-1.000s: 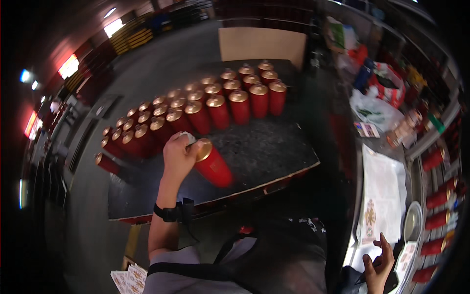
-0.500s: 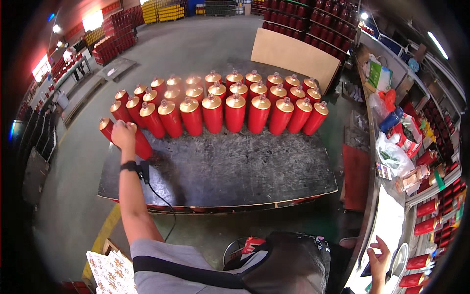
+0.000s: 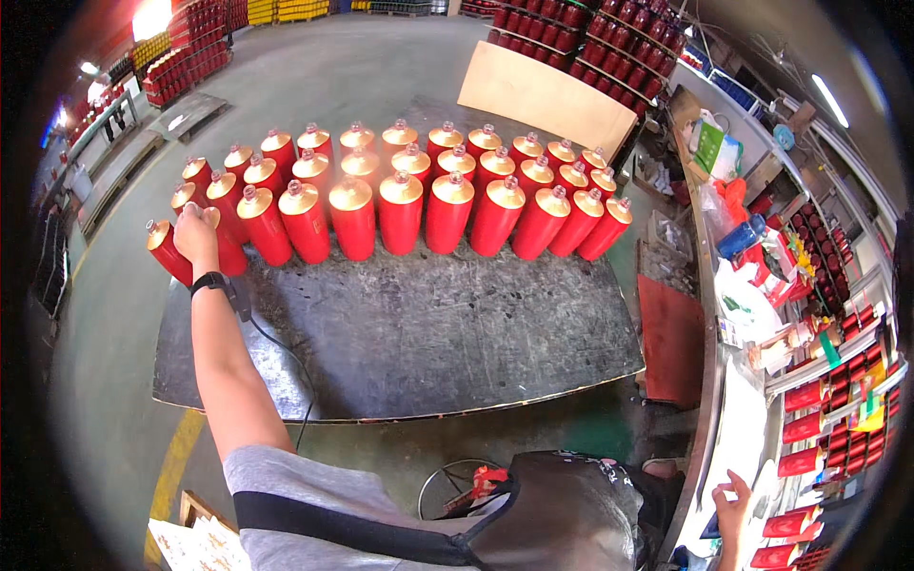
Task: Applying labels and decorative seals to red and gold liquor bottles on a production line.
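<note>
Left hand (image 3: 196,235) is stretched out to the far left corner of the dark flat metal work table (image 3: 447,333), fingers curled down over the top of a red cylindrical bottle with a gold shoulder (image 3: 226,246) at the left end of the front row. The hand covers most of that bottle, so how tight the grip is cannot be told; it looks closed around the neck. A black wristband (image 3: 208,282) sits on the wrist, with a thin black cord (image 3: 286,357) trailing back across the table towards the person.

Just left of the hand, 1 more red bottle with gold cap (image 3: 166,250) leans outward at the table's edge, touching or almost touching the hand.

The rest of the red and gold bottles (image 3: 401,211) stand upright in about 3 packed rows along the far side of the table. Near half of the table is bare.

Right hand (image 3: 732,497) is low at the right, beside a long white bench (image 3: 743,447), fingers loosely spread; whether it holds anything cannot be told. Red boxes (image 3: 809,428) are stacked at the far right of that bench. A pale flat board (image 3: 546,97) leans behind the table.
</note>
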Tool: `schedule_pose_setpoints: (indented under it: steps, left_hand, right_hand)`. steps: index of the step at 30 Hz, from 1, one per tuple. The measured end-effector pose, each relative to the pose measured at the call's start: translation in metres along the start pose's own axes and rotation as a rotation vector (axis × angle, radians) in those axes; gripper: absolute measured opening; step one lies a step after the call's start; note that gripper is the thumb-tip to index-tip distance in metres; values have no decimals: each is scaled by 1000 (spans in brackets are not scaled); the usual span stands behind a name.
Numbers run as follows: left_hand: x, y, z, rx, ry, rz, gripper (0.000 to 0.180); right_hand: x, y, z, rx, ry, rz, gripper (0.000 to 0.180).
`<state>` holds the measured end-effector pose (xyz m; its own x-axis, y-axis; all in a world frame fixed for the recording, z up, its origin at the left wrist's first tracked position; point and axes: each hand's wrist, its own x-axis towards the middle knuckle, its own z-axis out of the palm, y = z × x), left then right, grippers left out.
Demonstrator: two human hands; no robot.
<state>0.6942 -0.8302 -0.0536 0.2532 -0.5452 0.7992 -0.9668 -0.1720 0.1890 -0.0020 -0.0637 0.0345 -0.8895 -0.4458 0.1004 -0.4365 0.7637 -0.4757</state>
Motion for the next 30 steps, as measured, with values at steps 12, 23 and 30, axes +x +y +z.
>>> schedule_pose_setpoints:
  steps: [12,23,30]
  left_hand:
    - [-33,59,0,-111,-74,22,55]
    - [-111,445,-175,-1261,-165,484,44]
    - [-248,591,-480,-741,-1017,2047,99]
  right_hand:
    - [-31,15,-20,106,31,93,53]
    - [-56,36,-73,472,72,168,41]
    - [-115,94,-72,603,300,348,40]
